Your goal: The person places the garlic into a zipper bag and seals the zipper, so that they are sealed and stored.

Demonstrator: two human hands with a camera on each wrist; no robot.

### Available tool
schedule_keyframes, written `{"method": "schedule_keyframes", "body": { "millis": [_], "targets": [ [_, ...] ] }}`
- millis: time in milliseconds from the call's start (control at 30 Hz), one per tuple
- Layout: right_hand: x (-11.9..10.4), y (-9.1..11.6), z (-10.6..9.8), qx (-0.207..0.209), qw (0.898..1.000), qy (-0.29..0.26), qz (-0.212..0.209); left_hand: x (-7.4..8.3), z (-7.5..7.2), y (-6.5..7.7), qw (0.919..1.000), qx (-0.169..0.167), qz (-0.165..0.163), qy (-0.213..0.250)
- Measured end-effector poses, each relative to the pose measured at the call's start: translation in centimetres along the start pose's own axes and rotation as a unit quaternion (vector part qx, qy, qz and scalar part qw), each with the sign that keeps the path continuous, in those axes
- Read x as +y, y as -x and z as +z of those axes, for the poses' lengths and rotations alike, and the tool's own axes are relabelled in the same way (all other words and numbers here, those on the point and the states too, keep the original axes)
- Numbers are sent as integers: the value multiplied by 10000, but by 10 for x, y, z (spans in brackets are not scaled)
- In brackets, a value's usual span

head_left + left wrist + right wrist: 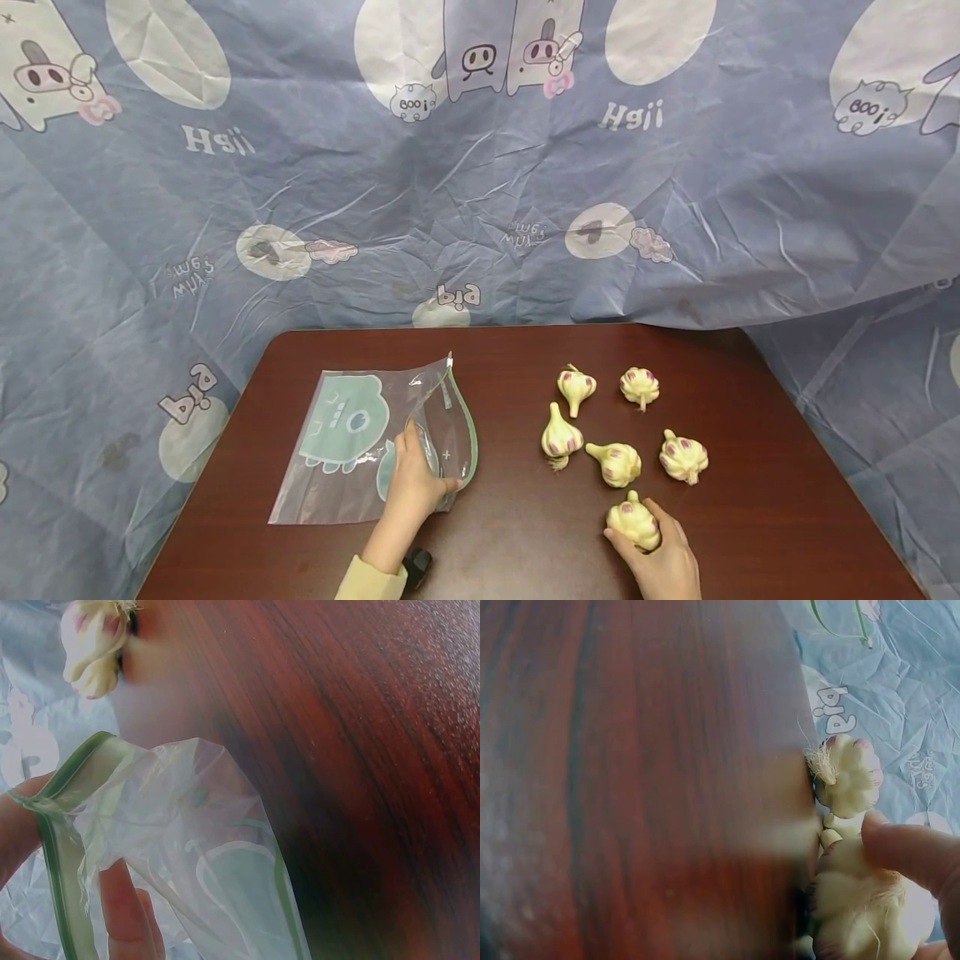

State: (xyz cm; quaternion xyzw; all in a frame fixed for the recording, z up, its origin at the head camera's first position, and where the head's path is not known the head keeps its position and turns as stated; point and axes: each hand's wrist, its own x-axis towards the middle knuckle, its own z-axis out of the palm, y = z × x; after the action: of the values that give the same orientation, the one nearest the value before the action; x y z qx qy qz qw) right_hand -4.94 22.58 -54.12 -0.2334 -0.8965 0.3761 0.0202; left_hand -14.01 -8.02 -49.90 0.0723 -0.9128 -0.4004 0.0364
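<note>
On the left of the table lies a clear zip bag (pixel 300 500) with teal cartoon prints and a green-edged mouth that gapes toward the right. My left hand (pixel 415 483) holds the bag at its mouth, thumb and fingers apart; in the left wrist view the fingers (pixel 126 911) show beside the green zip strip (pixel 54 877). At the front right, my right hand (pixel 667 554) grips a garlic bulb (pixel 633 521) between thumb and fingers. In the right wrist view this bulb (pixel 866 907) shows its roots, with one fingertip pressed on its upper side.
Several more garlic bulbs lie behind the gripped one, among them one close by (pixel 618 464), one to the right (pixel 683 457) and one to the left (pixel 561 437). A small black object (pixel 417 567) is by the left sleeve. Patterned blue cloth (pixel 480 208) hangs behind the table.
</note>
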Motion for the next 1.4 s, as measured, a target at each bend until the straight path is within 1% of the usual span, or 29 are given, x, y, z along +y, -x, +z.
{"method": "schedule_keyframes", "body": {
  "millis": [167,267,400,500,567,633,733,833,933,967,1067,1167,1267,1400],
  "targets": [
    [0,-1,1,104,9999,-7,10,-1,1,-1,10000,27,42,-27],
    [0,-2,0,160,9998,-27,117,-1,1,-1,9999,55,76,-42],
    [-5,-3,-9,17,9991,-181,374,-1,0,-1,9999,82,102,-56],
    [-19,-3,-18,-123,9976,-496,462,0,0,-1,9999,85,110,-41],
    [-34,-1,-23,-118,9967,-736,329,1,0,-2,9999,96,124,-28],
    [-51,0,-26,-151,9954,-947,56,2,0,-2,9998,112,131,-31],
    [-83,0,-23,-200,9905,-1232,-574,3,0,-2,9998,127,119,-45],
    [-116,-2,-12,-423,9778,-1696,-1154,3,1,-1,9999,115,70,-47],
    [-143,-6,7,-821,9552,-2370,-1573,3,2,0,10000,86,35,-31],
    [-152,-7,13,-999,9453,-2625,-1658,3,2,0,10000,77,30,-20],
    [-171,-11,36,-1480,9216,-3088,-1830,3,3,1,10000,51,22,13],
    [-183,-16,59,-1886,9090,-3169,-1942,2,4,3,10000,46,61,40],
    [-187,-23,84,-2190,9069,-2961,-2046,2,5,4,9999,-2,91,59],
    [-185,-32,111,-2351,9159,-2557,-2010,2,4,5,9998,-46,190,90]
  ]
}}
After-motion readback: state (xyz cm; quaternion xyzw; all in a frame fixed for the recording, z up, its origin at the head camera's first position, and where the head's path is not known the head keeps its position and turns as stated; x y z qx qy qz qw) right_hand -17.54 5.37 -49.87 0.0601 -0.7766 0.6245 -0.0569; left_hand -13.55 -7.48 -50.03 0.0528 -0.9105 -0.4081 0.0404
